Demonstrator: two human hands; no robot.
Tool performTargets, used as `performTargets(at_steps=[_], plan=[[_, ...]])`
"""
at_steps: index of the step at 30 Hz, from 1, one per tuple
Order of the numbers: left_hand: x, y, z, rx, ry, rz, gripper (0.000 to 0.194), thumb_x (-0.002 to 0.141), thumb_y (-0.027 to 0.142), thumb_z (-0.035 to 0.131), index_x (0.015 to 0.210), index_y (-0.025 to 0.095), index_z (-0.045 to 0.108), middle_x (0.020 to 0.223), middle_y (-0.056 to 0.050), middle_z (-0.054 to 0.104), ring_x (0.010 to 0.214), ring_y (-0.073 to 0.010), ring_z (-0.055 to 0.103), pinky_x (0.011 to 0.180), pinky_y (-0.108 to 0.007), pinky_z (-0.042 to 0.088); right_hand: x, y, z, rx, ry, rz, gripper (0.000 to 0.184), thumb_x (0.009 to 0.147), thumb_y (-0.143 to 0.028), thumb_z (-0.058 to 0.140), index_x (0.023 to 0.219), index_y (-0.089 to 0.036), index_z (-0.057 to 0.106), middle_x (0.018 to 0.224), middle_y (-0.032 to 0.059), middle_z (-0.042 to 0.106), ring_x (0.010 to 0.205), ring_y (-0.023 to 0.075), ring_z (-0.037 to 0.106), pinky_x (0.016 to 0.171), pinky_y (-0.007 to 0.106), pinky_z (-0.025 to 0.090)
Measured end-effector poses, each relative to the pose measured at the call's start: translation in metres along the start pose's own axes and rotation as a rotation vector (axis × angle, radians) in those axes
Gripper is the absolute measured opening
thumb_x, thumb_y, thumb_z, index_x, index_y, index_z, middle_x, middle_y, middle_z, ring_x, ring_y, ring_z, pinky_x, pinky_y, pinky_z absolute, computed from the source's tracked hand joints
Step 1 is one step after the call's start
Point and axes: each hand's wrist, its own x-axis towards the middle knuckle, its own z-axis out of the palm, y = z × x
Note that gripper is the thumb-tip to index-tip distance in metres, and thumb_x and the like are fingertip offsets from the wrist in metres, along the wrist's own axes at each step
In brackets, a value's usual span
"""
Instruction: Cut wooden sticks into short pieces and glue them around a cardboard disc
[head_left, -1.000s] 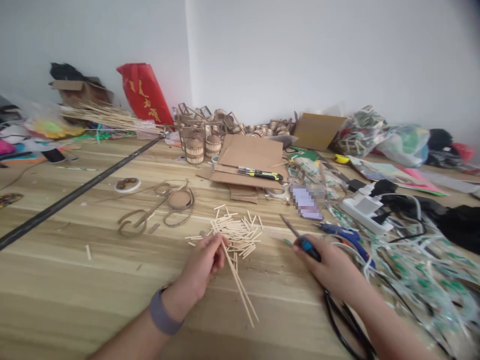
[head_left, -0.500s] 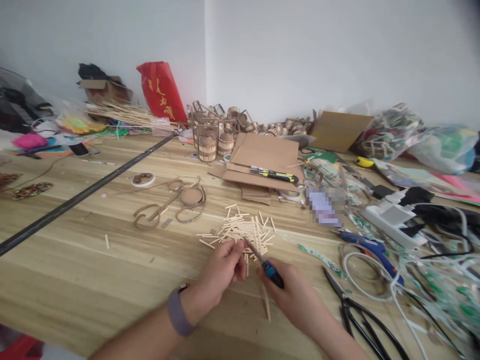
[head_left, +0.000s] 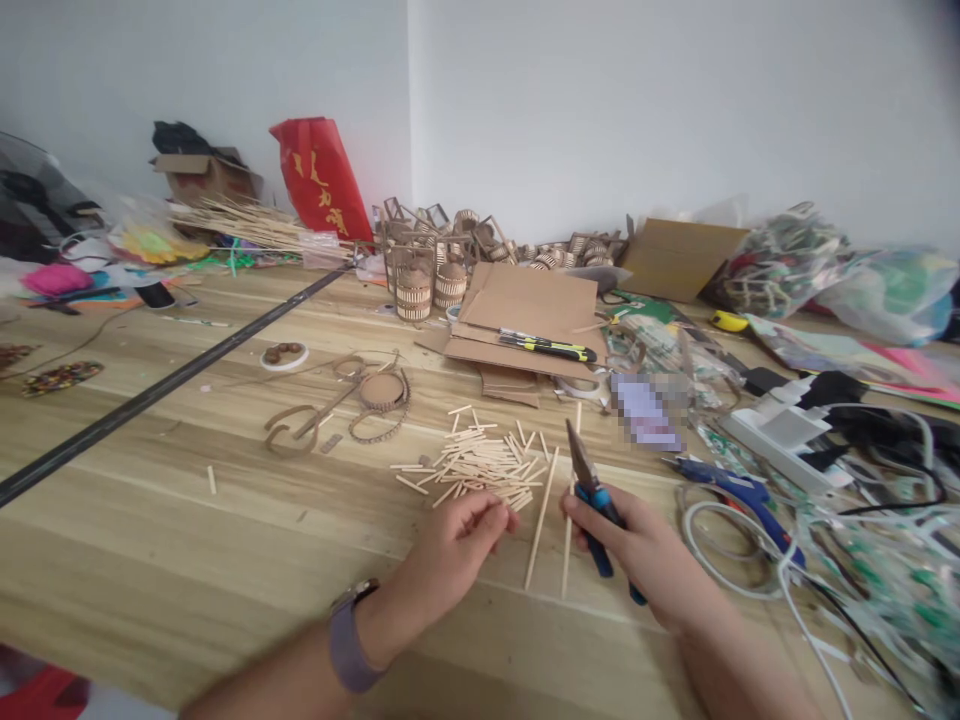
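My right hand [head_left: 626,535] is wrapped round pliers [head_left: 592,490] with blue and black handles, their jaws pointing up and away from me. A long thin wooden stick [head_left: 567,560] runs past its fingertips, which seem to pinch it too. Another long stick [head_left: 542,520] lies on the table between my hands. My left hand [head_left: 461,545] has its fingers closed at the near edge of a pile of short cut sticks [head_left: 480,460]; whatever they may hold is hidden. One short stick [head_left: 211,480] lies alone to the left.
Cardboard sheets [head_left: 525,305] with utility knives [head_left: 547,346] on top lie beyond the pile. Small stick-sided baskets [head_left: 413,293] stand behind. A blue glue gun [head_left: 731,485], white cables and a power strip [head_left: 784,430] crowd the right. A black bar [head_left: 180,370] crosses the left.
My right hand has moved right with the pliers, away from my left hand, and the jaws have swung upward. Two long sticks now show to the right of the pile. The black scissors are now hidden.
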Motion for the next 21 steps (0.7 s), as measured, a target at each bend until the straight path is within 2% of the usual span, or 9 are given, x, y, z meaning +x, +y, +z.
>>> performTargets(at_steps=[2,6,12,15,17,19,21], plan=[[-0.001,0.005,0.001,-0.028,-0.021,0.005,0.038,0.085,0.052,0.052,0.081,0.017,0.066,0.072,-0.004,0.064,0.065,-0.0156,0.054,0.056,-0.024,0.035,-0.004,-0.007,0.004,0.122,0.010,-0.050,0.039,0.083,-0.055,0.051,0.063,-0.021,0.050,0.057,-0.0021,0.051,0.055,0.0139,0.047,0.052,0.024,0.040],[-0.004,0.004,0.004,-0.111,-0.140,-0.029,0.040,0.086,0.053,0.052,0.082,0.017,0.067,0.073,-0.005,0.070,0.063,-0.0154,0.056,0.057,-0.024,0.035,-0.008,-0.023,0.021,0.155,0.075,-0.161,0.034,0.083,-0.051,0.053,0.067,-0.021,0.052,0.061,-0.0012,0.054,0.059,0.0148,0.051,0.057,0.025,0.044],[-0.007,-0.004,0.010,-0.164,-0.259,-0.052,0.043,0.085,0.057,0.053,0.081,0.016,0.065,0.072,-0.006,0.071,0.069,-0.0173,0.062,0.062,-0.025,0.038,-0.009,-0.023,0.037,0.217,0.069,-0.131,0.032,0.086,-0.051,0.048,0.078,-0.020,0.054,0.060,-0.0013,0.055,0.058,0.0165,0.055,0.056,0.027,0.046],[-0.005,-0.002,0.009,-0.231,-0.199,-0.072,0.044,0.082,0.060,0.055,0.075,0.016,0.062,0.065,-0.004,0.068,0.066,-0.0170,0.061,0.061,-0.025,0.038,-0.011,-0.018,0.040,0.169,0.126,-0.153,0.032,0.085,-0.050,0.050,0.091,-0.019,0.058,0.067,0.0008,0.061,0.064,0.0184,0.060,0.062,0.029,0.049],[-0.002,0.000,0.006,-0.279,-0.097,-0.087,0.046,0.079,0.062,0.057,0.073,0.016,0.061,0.064,-0.003,0.065,0.064,-0.0158,0.058,0.059,-0.025,0.037,-0.012,-0.017,0.042,0.120,0.167,-0.204,0.033,0.083,-0.048,0.055,0.098,-0.019,0.059,0.073,0.0021,0.063,0.066,0.0190,0.061,0.063,0.029,0.050],[0.002,0.001,0.003,-0.339,-0.012,-0.120,0.047,0.073,0.063,0.062,0.073,0.016,0.061,0.065,-0.002,0.063,0.063,-0.0150,0.056,0.059,-0.025,0.038,-0.014,-0.017,0.045,0.048,0.189,-0.276,0.032,0.078,-0.046,0.062,0.098,-0.021,0.060,0.077,0.0030,0.064,0.068,0.0200,0.062,0.063,0.030,0.050],[0.003,0.001,0.002,-0.404,0.012,-0.158,0.048,0.068,0.063,0.067,0.075,0.016,0.061,0.067,-0.002,0.062,0.064,-0.0154,0.056,0.059,-0.025,0.040,-0.016,-0.017,0.049,-0.028,0.200,-0.341,0.029,0.074,-0.040,0.069,0.096,-0.022,0.061,0.081,0.0038,0.063,0.073,0.0216,0.061,0.065,0.031,0.050]])
